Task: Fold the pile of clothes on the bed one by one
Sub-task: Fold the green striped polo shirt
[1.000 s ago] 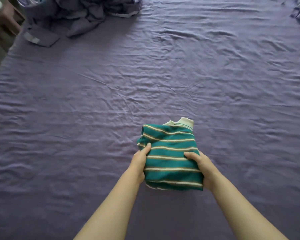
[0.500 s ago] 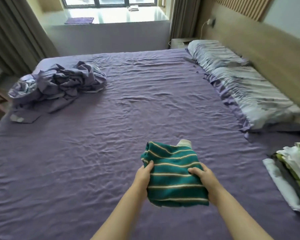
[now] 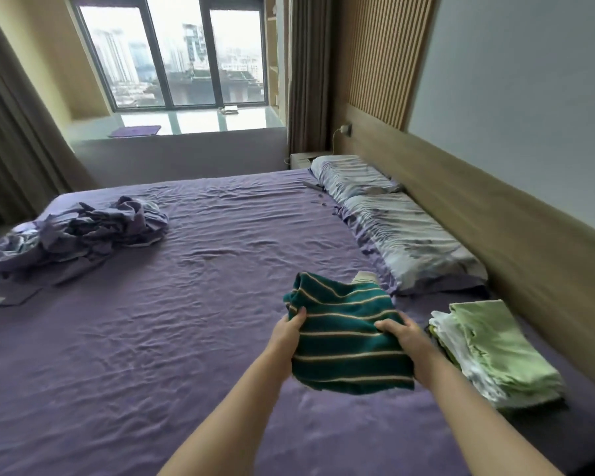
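The folded teal-green knit garment with thin cream stripes (image 3: 347, 334) is held above the bed, clear of the wrinkled purple bedsheet (image 3: 193, 321), toward the headboard side of the mattress. The left hand (image 3: 287, 333) grips the garment's left edge, thumb on top and fingers curled underneath. The right hand (image 3: 404, 338) grips the right edge in the same manner, thumb lying across the upper face and the remaining fingers hidden below the cloth. A pale ribbed cuff or collar (image 3: 364, 278) shows at the garment's far edge.

A stack of folded clothes topped by a light green cloth (image 3: 495, 345) lies on the bed just beside the right hand, near the headboard edge. Whether the held garment touches this stack cannot be told.

A crumpled pile of purple and lavender fabric (image 3: 83, 231) sits at the far left corner of the bed, well apart from both hands. Two pillows in pale blue-grey patterned cases (image 3: 402, 228) lie end to end along the wooden headboard (image 3: 495, 214).

Beyond the foot-side edge, a large dark-framed window (image 3: 172, 53) stands above a glossy sill with a purple mat (image 3: 134, 131) resting on it. Brown curtains (image 3: 11, 159) hang at both sides.
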`<state>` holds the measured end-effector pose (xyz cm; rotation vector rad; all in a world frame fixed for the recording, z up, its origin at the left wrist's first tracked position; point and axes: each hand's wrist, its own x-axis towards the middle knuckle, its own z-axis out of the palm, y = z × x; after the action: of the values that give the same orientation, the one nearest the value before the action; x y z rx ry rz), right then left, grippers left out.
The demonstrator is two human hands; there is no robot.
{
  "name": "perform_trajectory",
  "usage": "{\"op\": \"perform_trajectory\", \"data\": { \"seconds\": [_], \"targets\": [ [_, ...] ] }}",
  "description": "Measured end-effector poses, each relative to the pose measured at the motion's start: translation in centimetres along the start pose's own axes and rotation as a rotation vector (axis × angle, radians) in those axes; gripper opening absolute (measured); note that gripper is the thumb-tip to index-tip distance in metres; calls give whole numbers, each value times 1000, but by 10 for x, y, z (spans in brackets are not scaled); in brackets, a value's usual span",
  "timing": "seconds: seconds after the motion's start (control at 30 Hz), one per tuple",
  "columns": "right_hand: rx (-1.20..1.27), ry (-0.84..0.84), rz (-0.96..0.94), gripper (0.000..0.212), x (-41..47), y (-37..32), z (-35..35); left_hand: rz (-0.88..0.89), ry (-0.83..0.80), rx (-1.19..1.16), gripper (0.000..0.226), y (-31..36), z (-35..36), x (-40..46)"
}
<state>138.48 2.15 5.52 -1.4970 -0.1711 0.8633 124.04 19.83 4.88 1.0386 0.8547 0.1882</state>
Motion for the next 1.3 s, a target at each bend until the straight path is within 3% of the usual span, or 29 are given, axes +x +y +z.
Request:
{"op": "perform_trajectory", "data": {
  "seconds": [0.33,0.53,1.03,1.3],
  "targets": [
    [-79,110,-114,22,-43,-45,-125,28,-143,-49,23,-11,129,-26],
    [-85,194,-115,24,-47,-59,-174,11,-190,65,27,-13,183,-6],
    [-125,364,-29,36,-6,-73,-270,-152,-369,133,25,-17,286,80],
    [-209,306,46,37,50,-77,-342,-264,-405,37,19,-43,336,119]
  ]
}}
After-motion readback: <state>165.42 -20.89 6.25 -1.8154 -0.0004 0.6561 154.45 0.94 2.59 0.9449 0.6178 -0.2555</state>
